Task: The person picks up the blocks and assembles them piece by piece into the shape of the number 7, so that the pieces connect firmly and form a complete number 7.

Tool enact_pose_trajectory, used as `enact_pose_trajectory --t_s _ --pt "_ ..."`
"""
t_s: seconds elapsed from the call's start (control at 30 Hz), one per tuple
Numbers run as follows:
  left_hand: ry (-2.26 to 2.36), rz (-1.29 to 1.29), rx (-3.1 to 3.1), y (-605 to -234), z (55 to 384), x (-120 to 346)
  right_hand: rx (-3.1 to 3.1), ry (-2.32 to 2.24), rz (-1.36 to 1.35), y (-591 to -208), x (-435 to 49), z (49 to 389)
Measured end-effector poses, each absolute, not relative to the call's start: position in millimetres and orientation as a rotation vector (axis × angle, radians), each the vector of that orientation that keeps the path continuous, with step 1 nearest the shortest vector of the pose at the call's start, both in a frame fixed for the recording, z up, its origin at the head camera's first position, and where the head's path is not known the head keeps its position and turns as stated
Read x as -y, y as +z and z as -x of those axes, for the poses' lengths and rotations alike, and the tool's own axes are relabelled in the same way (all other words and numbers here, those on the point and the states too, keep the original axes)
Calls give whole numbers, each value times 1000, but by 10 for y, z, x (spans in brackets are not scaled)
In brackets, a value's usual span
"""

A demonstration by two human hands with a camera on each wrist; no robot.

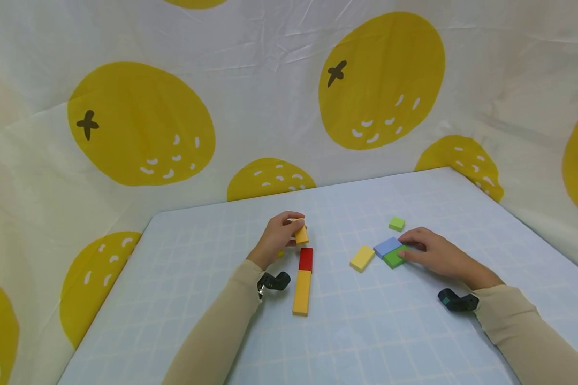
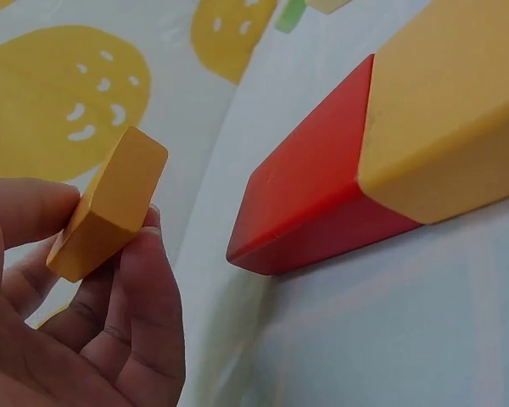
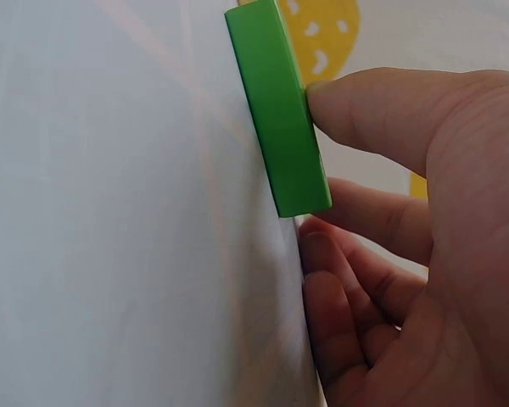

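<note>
My left hand point(image 1: 278, 235) pinches a small orange-yellow wooden block point(image 2: 117, 203) between thumb and fingers, raised over the table. Just below it a red block point(image 1: 305, 259) lies end to end with a longer yellow block point(image 1: 302, 293). On the right, my right hand point(image 1: 433, 254) bends round a green block point(image 3: 276, 110) lying on the table. Its thumb rests at the block's top edge, while the index fingertip is hidden behind the block. Against that green block lies a blue block point(image 1: 387, 247), with the index finger close to its corner.
A pale yellow block point(image 1: 362, 259) lies left of the blue one. Beyond them sits a small light green block point(image 1: 397, 224). Part of a yellow piece point(image 1: 281, 253) shows beside my left wrist. A fruit-patterned curtain point(image 1: 270, 107) hangs behind the table point(image 1: 212, 315).
</note>
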State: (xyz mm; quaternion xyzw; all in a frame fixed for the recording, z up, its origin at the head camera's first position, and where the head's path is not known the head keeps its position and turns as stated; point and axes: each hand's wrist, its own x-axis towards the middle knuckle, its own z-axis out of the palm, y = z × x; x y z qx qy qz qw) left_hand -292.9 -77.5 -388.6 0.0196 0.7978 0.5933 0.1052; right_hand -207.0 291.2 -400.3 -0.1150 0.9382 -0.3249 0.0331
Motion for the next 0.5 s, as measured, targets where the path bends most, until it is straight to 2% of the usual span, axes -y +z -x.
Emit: enact_pose_trajectory --t_s 0.5 --pt "1693 -78 -2341 -3875 2959 791 -2884 -992 343 -4008 -2915 2072"
